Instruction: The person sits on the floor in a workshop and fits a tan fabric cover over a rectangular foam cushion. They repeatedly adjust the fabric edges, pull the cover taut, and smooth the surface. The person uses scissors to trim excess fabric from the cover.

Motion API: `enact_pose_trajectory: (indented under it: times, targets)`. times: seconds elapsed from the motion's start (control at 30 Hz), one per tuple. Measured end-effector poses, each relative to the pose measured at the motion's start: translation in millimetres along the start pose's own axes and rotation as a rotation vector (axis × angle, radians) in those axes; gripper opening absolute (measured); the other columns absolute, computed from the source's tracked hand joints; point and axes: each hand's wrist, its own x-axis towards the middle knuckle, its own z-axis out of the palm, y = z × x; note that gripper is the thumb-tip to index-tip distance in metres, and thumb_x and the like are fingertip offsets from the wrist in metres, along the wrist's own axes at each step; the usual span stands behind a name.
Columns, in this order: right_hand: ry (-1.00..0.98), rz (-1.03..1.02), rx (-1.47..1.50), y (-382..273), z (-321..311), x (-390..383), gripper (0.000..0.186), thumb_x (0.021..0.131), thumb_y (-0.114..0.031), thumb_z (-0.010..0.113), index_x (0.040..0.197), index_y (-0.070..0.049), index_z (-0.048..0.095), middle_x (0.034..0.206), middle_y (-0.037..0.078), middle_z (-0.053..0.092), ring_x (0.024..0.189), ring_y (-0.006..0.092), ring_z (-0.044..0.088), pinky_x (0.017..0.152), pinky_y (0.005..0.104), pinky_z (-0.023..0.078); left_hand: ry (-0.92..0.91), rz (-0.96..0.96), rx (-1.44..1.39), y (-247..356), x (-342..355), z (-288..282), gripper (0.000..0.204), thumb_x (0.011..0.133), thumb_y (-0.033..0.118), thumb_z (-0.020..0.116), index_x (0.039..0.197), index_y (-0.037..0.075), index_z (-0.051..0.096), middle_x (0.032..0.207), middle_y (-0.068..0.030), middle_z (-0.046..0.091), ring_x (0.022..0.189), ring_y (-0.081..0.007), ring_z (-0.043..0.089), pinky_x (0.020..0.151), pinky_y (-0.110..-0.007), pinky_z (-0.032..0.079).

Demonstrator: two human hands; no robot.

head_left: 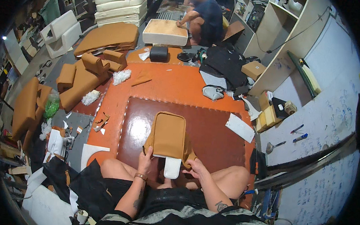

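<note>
A tan upholstered piece, a boxy cover with piped edges, is held upright before my crossed legs. A white padded piece sticks out below its lower edge. My left hand is closed on the cover's lower left edge, thumb up. My right hand grips a loose tan flap at the cover's lower right. The inside of the cover is hidden.
Tan cushions and white stuffing lie left. A co-worker squats at the back by a pale block. Black fabric, a white board and shelving are right. A maroon mat is beneath me.
</note>
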Motion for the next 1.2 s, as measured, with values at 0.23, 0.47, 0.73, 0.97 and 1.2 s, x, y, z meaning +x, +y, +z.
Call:
enact_pose_trajectory:
  times: [0.23,0.47,0.73,0.97,1.2]
  targets:
    - [-0.046,0.262,0.11,21.9,20.4,25.0,0.054,0.091,-0.016,0.056,0.144,-0.007,0.054,0.138,0.016,0.063,0.128,0.0344,0.06,0.11,0.0649,0.041,-0.07,-0.167,-0.045,12.1,-37.5,-39.4,0.05,0.103,0.031,0.066,0.145,0.008,0.052,0.131,-0.0034,0.065,0.117,-0.0188,0.064,0.095,-0.044,0.058]
    - [-0.105,0.092,0.398,48.2,34.4,38.4,0.048,0.105,-0.042,0.053,0.137,-0.007,0.061,0.128,0.015,0.069,0.12,0.0288,0.066,0.105,0.0514,0.052,-0.109,-0.118,0.093,5.9,-26.3,-30.3,0.039,0.103,0.029,0.066,0.134,0.007,0.059,0.111,0.0003,0.066,0.09,-0.0106,0.06,0.086,-0.031,0.053]
    - [-0.126,-0.168,0.336,-12.0,-5.4,9.0,0.057,0.103,-0.053,0.056,0.135,-0.006,0.062,0.132,0.014,0.067,0.117,0.03,0.066,0.098,0.0493,0.055,-0.366,-0.233,-0.536,65.1,-69.0,-13.8,0.042,0.106,0.037,0.057,0.132,0.004,0.061,0.115,-0.0075,0.068,0.092,-0.018,0.065,0.081,-0.032,0.054]
    - [-0.207,-0.435,0.22,-134.1,19.6,-67.6,0.059,0.102,-0.055,0.055,0.135,-0.006,0.062,0.133,0.014,0.067,0.117,0.0298,0.065,0.099,0.0491,0.055,-0.314,-0.042,-0.156,180.3,-132.4,70.1,0.034,0.103,0.027,0.062,0.125,0.001,0.064,0.106,-0.0047,0.072,0.088,-0.0124,0.066,0.073,-0.027,0.054]
    - [-0.185,-0.523,0.226,-171.8,53.8,-55.5,0.061,0.102,-0.057,0.054,0.136,-0.006,0.062,0.133,0.013,0.067,0.118,0.0296,0.065,0.099,0.0489,0.054,-0.378,0.16,-0.147,201.0,-107.9,93.5,0.033,0.103,0.026,0.062,0.124,0.001,0.064,0.106,-0.0044,0.072,0.088,-0.0121,0.066,0.073,-0.027,0.054]
